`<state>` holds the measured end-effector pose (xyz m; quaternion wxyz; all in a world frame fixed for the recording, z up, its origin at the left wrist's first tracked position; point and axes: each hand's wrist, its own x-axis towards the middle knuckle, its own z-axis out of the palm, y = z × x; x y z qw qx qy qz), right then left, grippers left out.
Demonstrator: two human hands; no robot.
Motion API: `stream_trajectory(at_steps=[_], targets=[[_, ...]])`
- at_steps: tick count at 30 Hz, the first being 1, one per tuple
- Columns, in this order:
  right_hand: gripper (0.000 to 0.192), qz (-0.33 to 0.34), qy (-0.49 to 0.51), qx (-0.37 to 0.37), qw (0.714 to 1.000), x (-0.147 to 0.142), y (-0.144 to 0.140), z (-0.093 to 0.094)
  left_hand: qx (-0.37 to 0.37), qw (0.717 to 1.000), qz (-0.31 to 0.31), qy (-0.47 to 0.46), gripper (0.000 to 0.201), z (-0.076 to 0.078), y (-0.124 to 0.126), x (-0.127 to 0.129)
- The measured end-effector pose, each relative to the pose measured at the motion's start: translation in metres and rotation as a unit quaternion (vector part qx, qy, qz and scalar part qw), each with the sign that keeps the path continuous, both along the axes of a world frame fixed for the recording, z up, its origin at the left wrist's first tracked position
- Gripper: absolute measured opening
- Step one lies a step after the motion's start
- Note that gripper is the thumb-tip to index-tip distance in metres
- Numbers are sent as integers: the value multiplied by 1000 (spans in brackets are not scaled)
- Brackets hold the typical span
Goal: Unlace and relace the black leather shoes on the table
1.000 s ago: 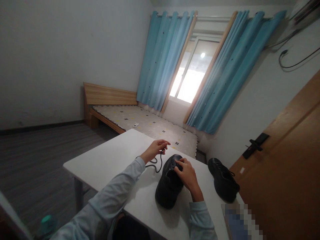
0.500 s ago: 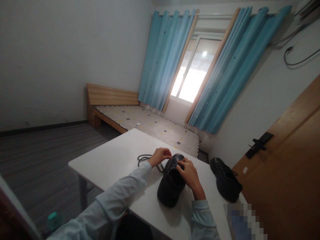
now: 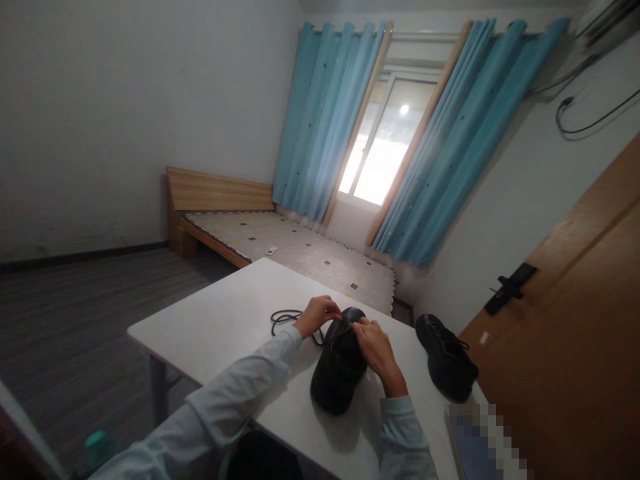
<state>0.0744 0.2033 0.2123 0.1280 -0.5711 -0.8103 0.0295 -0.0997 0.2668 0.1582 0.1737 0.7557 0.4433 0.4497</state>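
No writing I can read anywhere, no label or brand on either shoe, nothing printed on the table, wall or door

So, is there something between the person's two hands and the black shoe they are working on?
Nothing visible. The left hand and right hand are both already at the front of the black shoe, pinching the black lace. The rest of the lace lies loose on the white table, beside the shoe.
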Motion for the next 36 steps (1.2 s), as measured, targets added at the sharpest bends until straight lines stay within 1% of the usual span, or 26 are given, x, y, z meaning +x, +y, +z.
stream_trajectory(at_steps=[3,6,11,13,15,20,24,28,32,36], targets=[[41,-14,-18,13,1000,-1,-1,2,-2,1000,-2,10,6,2,-1,0],[34,-35,-35,32,998,-4,-2,2,-21,1000,-9,11,8,5,-3,1],[27,-61,-83,67,992,-12,-2,2,-55,998,-34,-23,13,2,-4,5],[24,-67,-90,74,991,-14,-2,3,-57,997,-34,-38,13,1,-5,7],[22,-70,-91,79,990,-15,-2,3,-46,998,-19,-47,13,1,-6,10],[24,-61,-78,96,990,-14,-1,1,-39,997,10,-61,11,5,-9,14],[24,-74,-67,117,988,-14,1,-3,-35,997,5,-66,10,5,-10,15],[21,-93,-59,129,985,-16,2,-6,-21,998,-3,-53,8,7,-11,15],[21,-103,-57,142,983,-19,3,-7,-17,999,-11,-40,13,8,-13,14],[22,-110,-64,141,982,-20,3,-8,-30,999,-10,-38,23,10,-15,14]])
